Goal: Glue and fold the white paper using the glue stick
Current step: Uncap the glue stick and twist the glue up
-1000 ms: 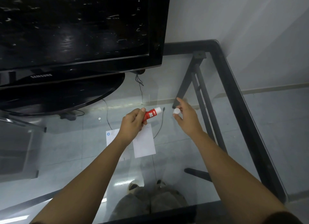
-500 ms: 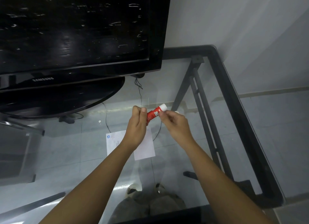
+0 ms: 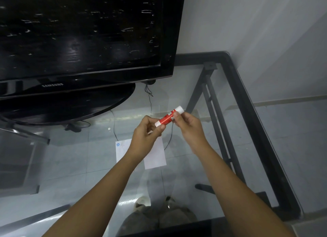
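The white paper (image 3: 154, 155) lies flat and unfolded on the glass surface (image 3: 185, 175), under the left wrist. Above it, toward 12 o'clock, the left hand (image 3: 147, 130) and right hand (image 3: 188, 125) each pinch the capped glue stick (image 3: 169, 116). Whether any glue is on cannot be told; folding remains.

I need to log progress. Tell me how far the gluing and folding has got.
Done: nothing visibly glued or folded; the white paper sheet lies flat on the glass table. In hand: the left hand and right hand both grip the red glue stick with white ends above the paper. Left: applying glue, then folding.
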Demonstrator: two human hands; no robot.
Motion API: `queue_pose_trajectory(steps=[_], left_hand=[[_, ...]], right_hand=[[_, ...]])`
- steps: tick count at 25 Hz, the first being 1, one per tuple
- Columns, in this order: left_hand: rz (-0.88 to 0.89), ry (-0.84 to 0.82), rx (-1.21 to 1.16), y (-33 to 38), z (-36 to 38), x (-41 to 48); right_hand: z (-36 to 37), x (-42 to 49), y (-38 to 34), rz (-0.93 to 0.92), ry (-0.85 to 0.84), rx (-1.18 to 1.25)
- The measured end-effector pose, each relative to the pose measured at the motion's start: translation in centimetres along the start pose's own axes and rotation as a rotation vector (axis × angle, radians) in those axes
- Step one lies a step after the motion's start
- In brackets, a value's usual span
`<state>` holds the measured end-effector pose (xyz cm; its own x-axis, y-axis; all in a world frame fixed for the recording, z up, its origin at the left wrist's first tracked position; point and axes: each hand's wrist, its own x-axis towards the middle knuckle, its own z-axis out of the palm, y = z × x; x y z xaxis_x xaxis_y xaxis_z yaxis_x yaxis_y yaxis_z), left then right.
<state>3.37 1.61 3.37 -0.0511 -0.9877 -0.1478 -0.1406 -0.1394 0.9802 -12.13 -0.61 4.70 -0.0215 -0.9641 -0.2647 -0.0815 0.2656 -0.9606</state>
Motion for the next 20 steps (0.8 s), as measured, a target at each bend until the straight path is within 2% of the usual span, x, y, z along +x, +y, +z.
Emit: queue_pose_trajectory(steps=[3,4,5,6,9,10,12,16,17,20], left_hand=[[0.346,0.221,0.494,0.0,0.5,-0.2],[0.445,0.262,0.61,-0.1,0.6,-0.2],[0.48,0.273,0.626,-0.2,0.6,-0.3],[0.43,0.25,0.533,0.1,0.4,-0.3],[0.098,0.061,-0.001,1.1,-0.4,-0.3],[0.072,0.034,-0.052,1.0,-0.7,-0.1],[0.104,0.029,-0.028,1.2,-0.9,-0.3],[0.186,0.16,0.196,1.5,-0.3,-0.4],[0.172,0.15,0.193,1.5,-0.3,-0.4],[-0.03,-0.039,-0.129,0.9,-0.9,-0.5]], right_hand=[[0.6,-0.2,-0.2,0.016,-0.014,0.044],[0.8,-0.2,-0.3,0.02,-0.024,0.054],[0.8,-0.2,-0.4,0.018,-0.032,0.06],[0.8,-0.2,-0.6,0.01,-0.039,0.065],[0.4,-0.1,-1.0,-0.022,-0.055,0.04],[0.2,0.0,-1.1,-0.029,-0.052,0.018],[0.0,0.0,-1.4,-0.043,-0.043,-0.015],[0.0,-0.1,-1.9,-0.089,-0.055,-0.102],[0.1,-0.1,-2.0,-0.102,-0.059,-0.119],[-0.2,0.0,-2.4,-0.136,-0.095,-0.148]])
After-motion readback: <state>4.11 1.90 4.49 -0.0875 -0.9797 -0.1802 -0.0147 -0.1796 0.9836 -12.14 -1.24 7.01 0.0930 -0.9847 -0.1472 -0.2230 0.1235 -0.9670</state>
